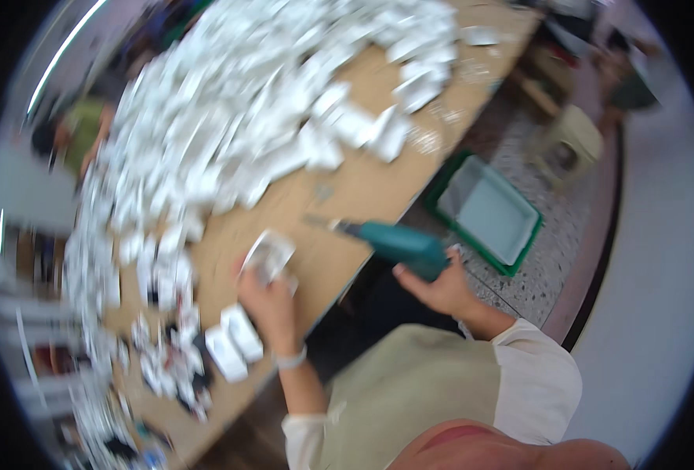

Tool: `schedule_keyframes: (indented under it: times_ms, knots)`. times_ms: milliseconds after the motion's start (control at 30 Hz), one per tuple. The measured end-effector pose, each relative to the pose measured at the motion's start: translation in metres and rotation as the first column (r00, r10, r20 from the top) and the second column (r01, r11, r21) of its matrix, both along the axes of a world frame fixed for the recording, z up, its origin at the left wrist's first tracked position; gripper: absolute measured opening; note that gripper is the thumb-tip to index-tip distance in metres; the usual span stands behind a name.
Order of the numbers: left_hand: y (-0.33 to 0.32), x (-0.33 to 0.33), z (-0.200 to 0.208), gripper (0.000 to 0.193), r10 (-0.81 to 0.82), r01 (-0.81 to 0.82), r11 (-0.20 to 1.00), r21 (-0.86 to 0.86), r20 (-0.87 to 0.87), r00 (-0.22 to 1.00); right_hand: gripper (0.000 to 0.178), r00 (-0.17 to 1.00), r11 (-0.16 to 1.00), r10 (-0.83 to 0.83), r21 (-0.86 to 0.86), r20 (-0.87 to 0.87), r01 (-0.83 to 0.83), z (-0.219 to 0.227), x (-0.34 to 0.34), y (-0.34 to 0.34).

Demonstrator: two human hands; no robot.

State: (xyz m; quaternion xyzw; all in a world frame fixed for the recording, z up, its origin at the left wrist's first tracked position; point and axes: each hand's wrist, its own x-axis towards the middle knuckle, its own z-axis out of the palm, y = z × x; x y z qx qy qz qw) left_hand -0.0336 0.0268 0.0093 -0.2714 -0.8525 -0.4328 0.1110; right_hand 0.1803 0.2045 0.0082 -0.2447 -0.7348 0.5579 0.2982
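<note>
My left hand (268, 301) is closed on a small white open-topped plastic housing (271, 252) over the table; what lies inside it is blurred. In my right hand (445, 290) is a teal electric screwdriver (398, 244), held by its rear end. Its thin bit points left toward the housing, with a gap between them. Beside my left wrist, two white boxlike parts (233, 343) lie next to each other near the table edge.
A large heap of white plastic parts (206, 133) covers the far side of the brown table (284, 205). Small dark and white pieces (176, 360) lie at left. A green-rimmed tray (511, 265) and a cream stool (572, 135) stand at right. Another person (84, 133) is across the table.
</note>
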Motion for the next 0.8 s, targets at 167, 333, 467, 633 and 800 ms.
schedule_keyframes:
  times_ms: [167, 333, 467, 633, 800]
  knots:
    - [-0.036, -0.031, 0.017, 0.022, -0.178, -0.269, 0.625, 0.732, 0.47, 0.865, 0.033, 1.0, 0.994, -0.026, 0.102, 0.003, 0.026, 0.031, 0.006, 0.008]
    - [-0.08, -0.039, 0.079, 0.05, -0.858, -0.181, -0.114, 0.977, -0.005, 0.513, 0.028, 0.998, 0.997, -0.05, 0.062, 0.025, 0.049, 0.037, 0.011, 0.007]
    - [-0.164, 0.005, 0.084, 0.081, -0.761, 0.047, -0.127, 0.991, -0.128, 0.636, 0.024, 0.997, 0.994, -0.046, 0.099, -0.063, 0.052, 0.031, 0.009, -0.004]
    - [-0.339, 0.115, 0.034, 0.043, -0.7, -0.03, 0.402, 0.915, 0.329, 0.634, 0.023, 0.998, 0.998, -0.022, 0.061, -0.053, 0.025, 0.021, -0.01, -0.011]
    - [-0.371, 0.204, -0.078, 0.051, -0.143, -0.347, 0.786, 0.512, 0.697, 0.703, 0.027, 0.999, 0.999, -0.026, 0.034, -0.038, 0.027, 0.031, -0.013, -0.017]
